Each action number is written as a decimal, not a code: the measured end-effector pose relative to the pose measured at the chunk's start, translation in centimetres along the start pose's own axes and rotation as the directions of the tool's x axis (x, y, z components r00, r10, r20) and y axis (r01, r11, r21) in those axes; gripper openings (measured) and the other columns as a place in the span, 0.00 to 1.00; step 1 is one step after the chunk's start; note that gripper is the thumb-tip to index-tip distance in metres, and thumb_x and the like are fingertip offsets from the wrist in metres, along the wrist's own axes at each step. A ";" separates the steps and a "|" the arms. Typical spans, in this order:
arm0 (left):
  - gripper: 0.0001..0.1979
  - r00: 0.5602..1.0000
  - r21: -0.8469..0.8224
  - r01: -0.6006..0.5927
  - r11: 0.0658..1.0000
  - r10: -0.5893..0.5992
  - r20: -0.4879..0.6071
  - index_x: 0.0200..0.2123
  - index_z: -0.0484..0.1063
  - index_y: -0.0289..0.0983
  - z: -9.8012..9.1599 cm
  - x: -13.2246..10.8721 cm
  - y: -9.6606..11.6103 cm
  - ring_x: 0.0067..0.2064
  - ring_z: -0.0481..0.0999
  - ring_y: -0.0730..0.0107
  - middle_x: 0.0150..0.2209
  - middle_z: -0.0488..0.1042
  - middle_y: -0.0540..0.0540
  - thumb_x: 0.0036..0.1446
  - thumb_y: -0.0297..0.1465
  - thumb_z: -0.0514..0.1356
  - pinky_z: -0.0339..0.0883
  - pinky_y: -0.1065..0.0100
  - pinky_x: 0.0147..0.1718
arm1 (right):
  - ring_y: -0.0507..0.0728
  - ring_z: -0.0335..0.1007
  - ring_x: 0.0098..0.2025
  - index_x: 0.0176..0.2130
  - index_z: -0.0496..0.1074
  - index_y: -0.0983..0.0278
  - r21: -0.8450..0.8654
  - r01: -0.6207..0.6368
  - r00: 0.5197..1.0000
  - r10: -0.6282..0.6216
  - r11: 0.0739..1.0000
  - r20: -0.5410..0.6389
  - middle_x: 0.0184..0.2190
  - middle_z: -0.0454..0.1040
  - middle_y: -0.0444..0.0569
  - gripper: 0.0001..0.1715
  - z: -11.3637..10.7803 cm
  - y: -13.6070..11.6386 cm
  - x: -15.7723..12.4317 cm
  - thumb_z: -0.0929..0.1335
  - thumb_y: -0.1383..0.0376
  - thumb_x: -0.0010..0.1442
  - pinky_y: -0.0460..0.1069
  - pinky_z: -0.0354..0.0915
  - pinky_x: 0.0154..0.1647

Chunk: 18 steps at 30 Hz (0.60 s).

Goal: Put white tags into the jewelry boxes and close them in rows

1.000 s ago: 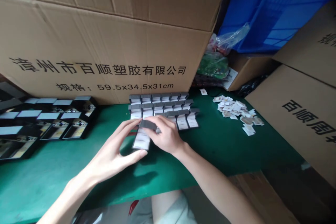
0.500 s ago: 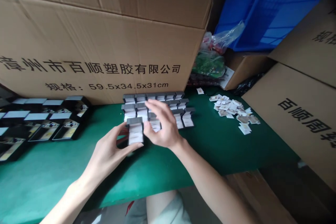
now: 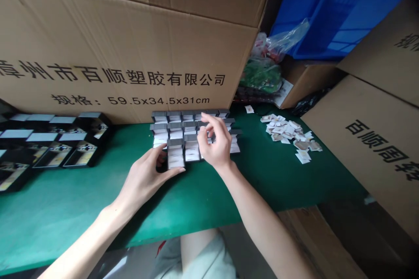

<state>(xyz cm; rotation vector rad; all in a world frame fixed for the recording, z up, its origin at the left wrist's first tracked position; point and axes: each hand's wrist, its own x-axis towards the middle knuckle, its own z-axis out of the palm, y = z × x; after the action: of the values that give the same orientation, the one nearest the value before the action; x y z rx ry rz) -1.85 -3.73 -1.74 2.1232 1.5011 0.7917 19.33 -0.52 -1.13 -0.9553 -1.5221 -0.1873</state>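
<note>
Grey-lidded box [image 3: 176, 157]: pinched in the left hand [image 3: 144, 173], thumb along the near edge, at the left end of the front row [image 3: 235, 141], just beside the next box [image 3: 192, 150].
Long axis: pointing away toward the big carton [image 3: 131, 48], with lid raised.
Right hand [image 3: 216, 143]: curled over the row, farther off (holding something or not, impossible to tell).
Green tabletop [image 3: 183, 200]: stretching left to the black boxes [image 3: 73, 136], near edge well apart.

The head camera looks forward and steeply down from above the near edge of the green-covered table [image 3: 65, 192], close to it, with the bare left hand [image 3: 147, 172] and bare right hand [image 3: 216, 141] around mid-view; it faces the large brown cardboard box with black printed characters [image 3: 131, 39] along the table's far edge, the right edge slanting through the view
</note>
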 end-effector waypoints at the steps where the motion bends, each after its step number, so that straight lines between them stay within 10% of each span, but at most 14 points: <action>1: 0.38 1.000 0.008 -0.006 1.000 0.006 -0.003 0.58 0.69 0.39 0.2 0.0 -0.2 0.44 0.80 0.50 0.45 0.79 0.39 0.52 0.57 0.65 0.73 0.60 0.40 | 0.53 0.70 0.32 0.55 0.70 0.60 -0.009 -0.009 1.000 0.009 1.000 -0.017 0.42 0.77 0.52 0.18 0.0 0.2 0.0 0.61 0.67 0.69 0.49 0.73 0.33; 18: 0.35 0.966 0.371 -0.196 0.908 0.243 -0.084 0.63 0.64 0.35 1.9 0.3 -1.7 0.43 0.79 0.54 0.44 0.73 0.41 0.63 0.53 0.60 0.71 0.63 0.38 | 0.53 0.75 0.37 0.53 0.71 0.62 0.072 0.038 0.999 -0.036 0.997 -0.030 0.39 0.77 0.50 0.18 1.1 0.1 -1.0 0.62 0.73 0.67 0.48 0.75 0.39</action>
<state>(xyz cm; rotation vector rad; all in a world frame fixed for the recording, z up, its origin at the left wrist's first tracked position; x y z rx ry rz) -1.72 -2.97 -4.14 2.5953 1.5909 0.7900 18.47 -0.18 -2.33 -0.8640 -1.5112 -0.1706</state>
